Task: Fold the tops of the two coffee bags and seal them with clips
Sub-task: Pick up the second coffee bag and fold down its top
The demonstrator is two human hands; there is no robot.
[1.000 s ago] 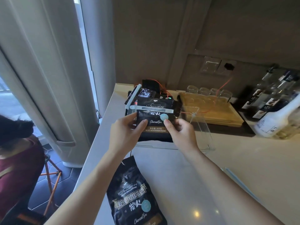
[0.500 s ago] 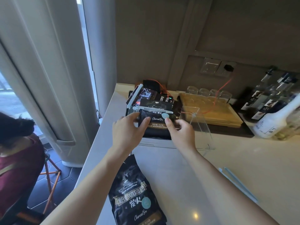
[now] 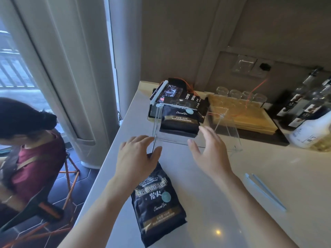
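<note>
A black coffee bag (image 3: 179,120) stands in a clear acrylic holder (image 3: 231,140) at the back of the counter, its folded top held by a white clip (image 3: 176,105). A second black coffee bag (image 3: 157,203) lies flat on the counter near me, its top under my left hand (image 3: 137,158). That hand hovers over the bag's top with relaxed fingers. My right hand (image 3: 209,153) is open in the air in front of the holder, holding nothing. A pale blue clip (image 3: 265,191) lies on the counter to the right.
More clipped bags (image 3: 170,92) sit behind the holder. A wooden tray (image 3: 250,119) with glasses and several bottles (image 3: 308,108) stand at the back right. A seated person (image 3: 23,140) is below the counter's left edge, by the curtain.
Both hands have let go of the clipped bag and drawn back toward me. The bag now stands alone in the holder. My left hand has come over the flat bag's top.
</note>
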